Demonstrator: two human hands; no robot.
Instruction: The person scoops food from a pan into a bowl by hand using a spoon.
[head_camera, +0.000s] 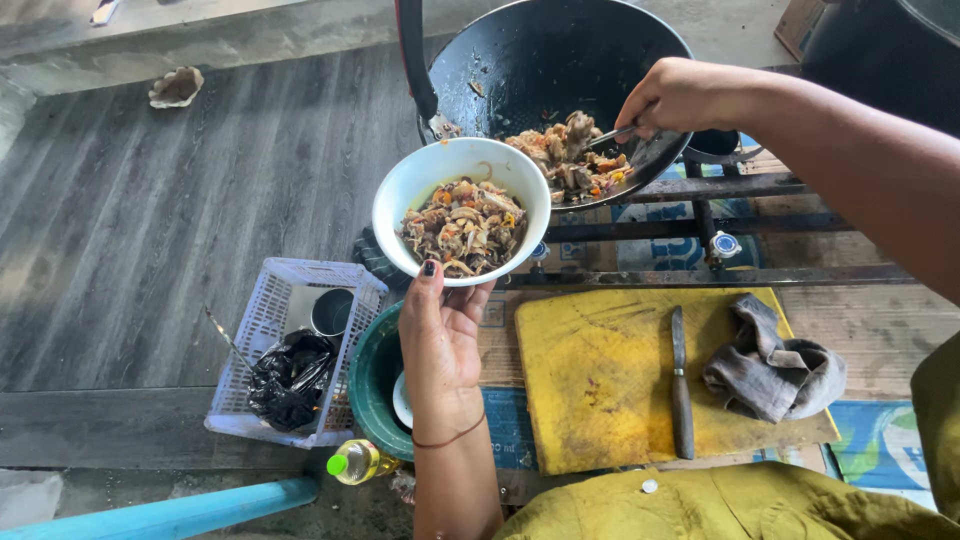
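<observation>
— White round bowl (430, 180) of mixed stir-fried food: where does it sit?

— It sits in the left hand (440, 340), raised from below, the thumb hooked over the near rim and the fingers closed under the base. The forearm comes straight up from the bottom of the view, a thin cord around the wrist. The bowl's far edge is just beside the lip of the black round wok (550, 60), which is tilted toward it.

— And the other hand?

— The right hand (680, 98) reaches in from the right, the arm stretched across the burner, fingers clenched around the handle of a metal utensil (612, 133) whose tip lies in the food (572, 160) at the wok's lower edge.

— What lies around them?

— A black metal stove frame (700, 228) under the wok. Nearer the person, a worn yellow cutting board (610, 380) carries a dark-handled knife (681, 385) and a crumpled grey cloth (770, 365), well apart from both hands. Under the left forearm stands a green round basin (372, 385); beside it a white plastic basket (270, 310) holds a black plastic bag (290, 378) and a metal cup (332, 312). A small bottle of yellow oil with a green cap (355, 462) lies near the elbow.
</observation>
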